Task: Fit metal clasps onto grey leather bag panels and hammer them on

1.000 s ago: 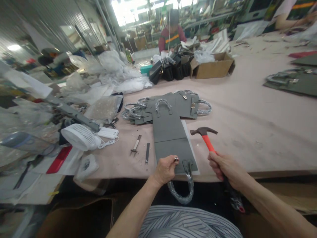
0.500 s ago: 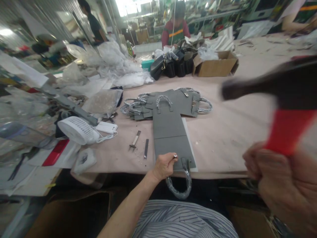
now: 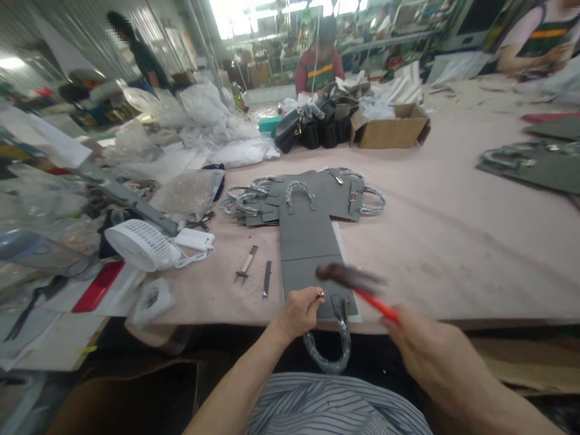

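A long grey bag panel (image 3: 308,248) lies flat at the table's near edge, its plastic-wrapped handle (image 3: 327,350) hanging over the edge. My left hand (image 3: 299,313) is closed in a pinch on a small metal piece (image 3: 321,294) held against the panel's near end. My right hand (image 3: 423,353) grips a red-handled hammer (image 3: 357,285), blurred by motion. The hammer's head is just above the panel, right beside my left fingers.
More grey panels with wrapped handles (image 3: 312,193) are stacked further back. Two small metal tools (image 3: 256,270) lie left of the panel, with a white fan (image 3: 136,244) and clutter beyond. A cardboard box (image 3: 392,125), black bags and other workers are at the far side.
The hammer rose high and close to the camera, then swung down onto the panel beside my left fingers. My left hand has stayed in place.
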`<control>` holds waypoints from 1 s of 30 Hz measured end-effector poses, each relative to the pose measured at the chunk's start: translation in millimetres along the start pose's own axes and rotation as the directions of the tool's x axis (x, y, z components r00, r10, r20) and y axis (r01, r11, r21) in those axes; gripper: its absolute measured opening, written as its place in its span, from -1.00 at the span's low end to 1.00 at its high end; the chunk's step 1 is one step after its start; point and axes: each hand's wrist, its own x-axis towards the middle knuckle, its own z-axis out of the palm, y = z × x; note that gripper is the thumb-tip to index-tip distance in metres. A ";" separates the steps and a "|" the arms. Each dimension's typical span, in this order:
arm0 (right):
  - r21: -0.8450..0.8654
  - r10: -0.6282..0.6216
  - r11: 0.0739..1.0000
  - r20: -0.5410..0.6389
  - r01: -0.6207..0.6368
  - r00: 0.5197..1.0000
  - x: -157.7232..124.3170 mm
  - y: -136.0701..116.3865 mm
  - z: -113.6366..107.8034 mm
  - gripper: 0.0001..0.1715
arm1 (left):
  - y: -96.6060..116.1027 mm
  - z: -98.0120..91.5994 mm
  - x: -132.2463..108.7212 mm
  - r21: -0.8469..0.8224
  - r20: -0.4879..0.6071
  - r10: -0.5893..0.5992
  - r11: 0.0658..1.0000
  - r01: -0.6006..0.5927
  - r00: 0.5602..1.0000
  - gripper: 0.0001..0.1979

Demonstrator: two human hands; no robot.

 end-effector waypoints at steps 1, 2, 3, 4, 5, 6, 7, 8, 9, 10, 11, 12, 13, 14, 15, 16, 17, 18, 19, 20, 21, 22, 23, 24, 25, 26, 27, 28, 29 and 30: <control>-0.103 -0.034 0.994 0.067 0.041 0.997 -1.8 8.4 7.6 -0.36 | -0.1 0.1 -0.2 0.000 0.004 0.001 1.000 -0.001 1.000 -0.83; -0.175 -0.046 0.982 0.140 0.071 0.989 -2.5 17.2 13.4 -0.38 | -0.3 0.4 -0.4 -0.001 0.005 0.004 1.000 -0.004 1.000 -0.83; -0.227 -0.039 0.971 0.155 0.074 0.987 -1.6 25.8 16.8 -0.40 | -0.4 0.9 -0.5 -0.004 0.002 0.004 1.000 -0.004 1.000 -0.83; -0.264 -0.018 0.963 0.160 0.060 0.987 0.7 34.0 17.9 -0.43 | -0.4 1.4 -0.6 -0.007 -0.004 0.005 1.000 -0.005 1.000 -0.83; -0.272 0.016 0.962 0.146 0.025 0.989 4.3 41.9 17.3 -0.46 | -0.2 1.7 -0.5 -0.008 -0.011 0.007 1.000 -0.007 1.000 -0.83; -0.261 0.052 0.965 0.125 -0.018 0.991 8.7 50.0 16.0 -0.48 | 0.3 1.9 -0.4 -0.010 -0.013 0.009 1.000 -0.009 1.000 -0.83; -0.235 0.089 0.970 0.117 -0.060 0.989 13.7 59.0 15.0 -0.49 | 1.0 1.7 -0.2 -0.010 -0.011 0.009 1.000 -0.009 1.000 -0.83; -0.204 0.124 0.974 0.120 -0.098 0.985 18.7 69.1 15.1 -0.50 | 2.0 1.4 0.1 -0.010 -0.006 0.008 1.000 -0.008 1.000 -0.83; -0.174 0.152 0.976 0.124 -0.129 0.981 23.5 80.6 16.7 -0.51 | 3.2 0.9 0.3 -0.008 0.001 0.008 1.000 -0.008 1.000 -0.83; -0.154 0.176 0.976 0.128 -0.156 0.976 28.2 93.1 20.0 -0.51 | 4.5 0.3 0.6 -0.004 0.009 0.008 1.000 -0.008 1.000 -0.83; -0.156 0.201 0.971 0.123 -0.181 0.972 32.6 106.0 24.7 -0.52 | 5.8 -0.2 0.8 0.004 0.017 0.005 1.000 -0.005 1.000 -0.83; -0.185 0.224 0.961 0.100 -0.203 0.969 36.8 118.0 30.5 -0.53 | 7.1 -0.5 1.0 0.015 0.026 0.001 1.000 -0.002 1.000 -0.84; -0.249 0.235 0.945 0.064 -0.212 0.970 40.6 128.0 37.0 -0.55 | 8.4 -0.5 1.1 0.029 0.034 -0.002 1.000 0.001 0.999 -0.84; -0.321 0.218 0.926 0.019 -0.201 0.976 44.0 134.9 44.1 -0.56 | 9.6 -0.3 1.1 0.047 0.041 -0.008 0.999 0.006 0.999 -0.85; -0.391 0.172 0.905 -0.030 -0.170 0.985 46.7 137.9 51.5 -0.56 | 10.7 0.2 1.0 0.066 0.040 -0.017 0.998 0.015 0.999 -0.86; -0.448 0.099 0.886 -0.072 -0.120 0.993 48.6 136.6 59.6 -0.54 | 11.6 0.9 0.9 0.083 0.034 -0.025 0.996 0.023 0.999 -0.88; -0.479 0.006 0.876 -0.099 -0.053 0.995 49.6 131.6 68.4 -0.51 | 12.4 1.7 0.7 0.100 0.022 -0.032 0.995 0.029 0.999 -0.89; -0.481 -0.092 0.876 -0.102 0.032 0.991 49.7 123.5 78.1 -0.46 | 13.0 2.6 0.4 0.116 0.009 -0.037 0.993 0.035 0.999 -0.90; -0.459 -0.179 0.880 -0.079 0.124 0.981 48.7 113.6 88.8 -0.43 | 13.4 3.4 0.1 0.135 0.000 -0.038 0.990 0.038 0.999 -0.91; -0.416 -0.255 0.882 -0.033 0.219 0.966 46.7 103.0 100.3 -0.42 | 13.7 4.4 -0.3 0.157 0.002 -0.035 0.987 0.034 0.999 -0.90; -0.365 -0.312 0.880 0.036 0.303 0.949 43.8 93.0 112.1 -0.42 | 13.9 5.4 -0.7 0.180 0.015 -0.026 0.983 0.023 1.000 -0.89; -0.321 -0.351 0.874 0.102 0.365 0.931 40.4 84.6 123.7 -0.42 | 14.0 6.7 -1.1 0.199 0.036 -0.014 0.980 0.007 0.999 -0.87; -0.298 -0.365 0.870 0.144 0.392 0.920 36.7 78.3 134.3 -0.40 | 13.9 8.3 -1.3 0.204 0.058 -0.004 0.979 -0.008 0.998 -0.85; -0.286 -0.363 0.871 0.175 0.400 0.915 33.2 74.4 143.2 -0.36 | 13.6 10.2 -1.1 0.189 0.068 -0.010 0.982 -0.003 0.998 -0.85; -0.287 -0.351 0.874 0.186 0.392 0.918 30.2 72.5 150.0 -0.32 | 13.0 12.2 -0.4 0.150 0.048 -0.045 0.988 0.037 0.998 -0.85; -0.292 -0.333 0.880 0.187 0.376 0.924 28.0 72.2 154.5 -0.29 | 12.3 14.1 1.1 0.080 -0.002 -0.121 0.989 0.120 0.993 -0.84; -0.295 -0.315 0.886 0.186 0.358 0.931 26.8 72.7 156.8 -0.27 | 11.3 15.2 3.6 -0.024 -0.079 -0.234 0.972 0.232 0.969 -0.81; -0.293 -0.303 0.890 0.190 0.348 0.934 26.3 73.6 157.4 -0.26 | 10.0 15.1 7.1 -0.156 -0.163 -0.369 0.925 0.345 0.915 -0.76; -0.290 -0.292 0.895 0.193 0.339 0.937 26.4 74.3 156.9 -0.25 | 8.3 12.9 11.5 -0.295 -0.229 -0.495 0.856 0.425 0.838 -0.71; -0.286 -0.283 0.899 0.197 0.331 0.939 26.9 74.6 155.6 -0.24 | 6.0 8.3 16.4 -0.407 -0.267 -0.586 0.788 0.462 0.765 -0.67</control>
